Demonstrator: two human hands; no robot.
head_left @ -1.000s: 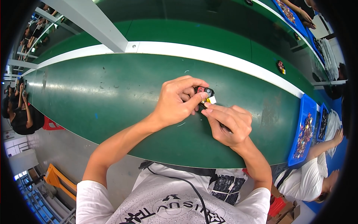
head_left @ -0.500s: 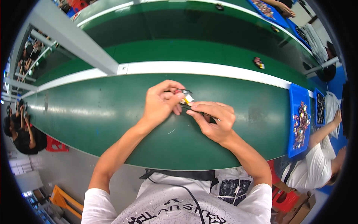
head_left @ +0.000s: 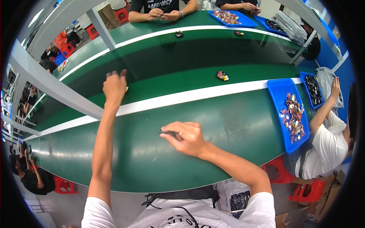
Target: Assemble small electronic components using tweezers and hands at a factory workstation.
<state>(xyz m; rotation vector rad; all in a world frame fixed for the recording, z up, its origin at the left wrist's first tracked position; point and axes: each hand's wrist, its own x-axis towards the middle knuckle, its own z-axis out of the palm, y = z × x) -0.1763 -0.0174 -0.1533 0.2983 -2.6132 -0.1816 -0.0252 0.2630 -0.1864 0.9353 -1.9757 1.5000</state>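
My left hand (head_left: 115, 88) is stretched out over the dark green belt, its thumb apart from the other fingers and slightly smeared by motion. A small part with a yellow-white patch (head_left: 126, 89) peeks out beside that hand, mostly hidden by it; I see nothing held in the fingers. Above the green worktable my right hand (head_left: 186, 137) is closed in a pinch. Between its thumb and fingers is a thin dark tool (head_left: 167, 133), which looks like tweezers, pointing left.
On the belt's near strip lies a small wired part (head_left: 222, 76). At the right stand a blue tray (head_left: 272, 86) of small colourful parts and another blue tray (head_left: 303, 77) of black pieces. A grey post (head_left: 68, 89) slants at the left. Co-workers sit opposite and at right.
My left hand has moved from beside the right hand up and left over the belt, and no longer holds the small wired part. My right hand has moved slightly left with the tool.
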